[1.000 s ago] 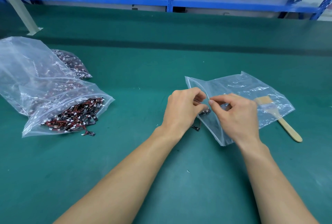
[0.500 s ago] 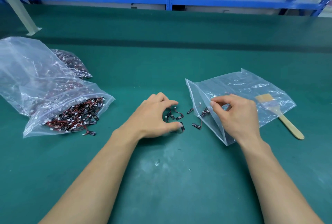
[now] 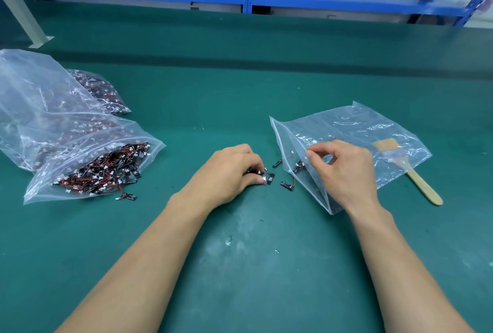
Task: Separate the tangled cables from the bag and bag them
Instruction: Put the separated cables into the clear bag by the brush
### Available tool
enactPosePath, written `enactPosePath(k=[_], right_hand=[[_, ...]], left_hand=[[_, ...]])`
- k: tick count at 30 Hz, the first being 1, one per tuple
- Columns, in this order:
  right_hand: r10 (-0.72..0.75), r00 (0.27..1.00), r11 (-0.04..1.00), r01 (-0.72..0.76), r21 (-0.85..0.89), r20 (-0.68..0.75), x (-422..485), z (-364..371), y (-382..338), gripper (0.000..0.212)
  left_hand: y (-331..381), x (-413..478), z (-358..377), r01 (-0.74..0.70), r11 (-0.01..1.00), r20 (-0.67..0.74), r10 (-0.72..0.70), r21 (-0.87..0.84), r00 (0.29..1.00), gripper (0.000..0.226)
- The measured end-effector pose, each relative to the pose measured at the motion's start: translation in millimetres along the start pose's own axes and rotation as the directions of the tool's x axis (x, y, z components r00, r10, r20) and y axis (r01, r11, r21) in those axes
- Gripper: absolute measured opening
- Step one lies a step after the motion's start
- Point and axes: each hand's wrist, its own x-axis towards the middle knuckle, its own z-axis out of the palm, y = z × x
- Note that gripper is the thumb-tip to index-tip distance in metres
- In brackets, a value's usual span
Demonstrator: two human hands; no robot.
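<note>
Well left of the small bag [image 3: 360, 130], the full bag [image 3: 88, 146] of tangled cables [image 3: 106, 172] lies on the worktop [image 3: 240, 266]. Just left of the small bag's mouth, your left hand [image 3: 229, 172] is curled, pinching a loose cable [image 3: 268, 179]. Your right hand [image 3: 344, 170] pinches the small bag's top film at its mouth. A wooden brush [image 3: 421, 186] lies partly under its right edge.

Clear plastic bags: four. Three cable-filled bags [image 3: 88, 172] are heaped at left of frame, and one near-empty bag [image 3: 360, 130] lies right of centre.

Loose cables [image 3: 286, 185] on tabletop [image 3: 240, 92], centre: three countable. More sit under the left fingers [image 3: 257, 179], number unclear.

Stray cable [image 3: 128, 196] at the heap's mouth: one.

Wooden brush [image 3: 424, 188]: one.

Hands: two.
</note>
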Motion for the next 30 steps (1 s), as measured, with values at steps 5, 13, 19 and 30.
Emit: enactPosePath(k=[5,13,19,30], right_hand=[[-0.001,1.000,1.000,0.001,-0.003,-0.005,0,0,-1,0.008],[-0.003,1.000,1.000,0.003,0.014,-0.019,0,0,-1,0.009],[-0.015,1.000,1.000,0.015,0.011,-0.025,2,-1,-3,0.008],[-0.045,0.997,0.998,0.048,0.041,-0.070,2,-1,-6,0.005]], left_hand=[[2,0,-1,-0.006,1.000,-0.034,0.006,0.009,0.999,0.006],[-4,-2,0,0.142,0.942,-0.228,-0.217,-0.306,0.949,0.018],[13,8,-2,0.108,0.837,-0.355,-0.340,-0.537,0.871,0.018],[67,49,17,0.235,0.887,-0.278,-0.361,-0.398,0.890,0.017]])
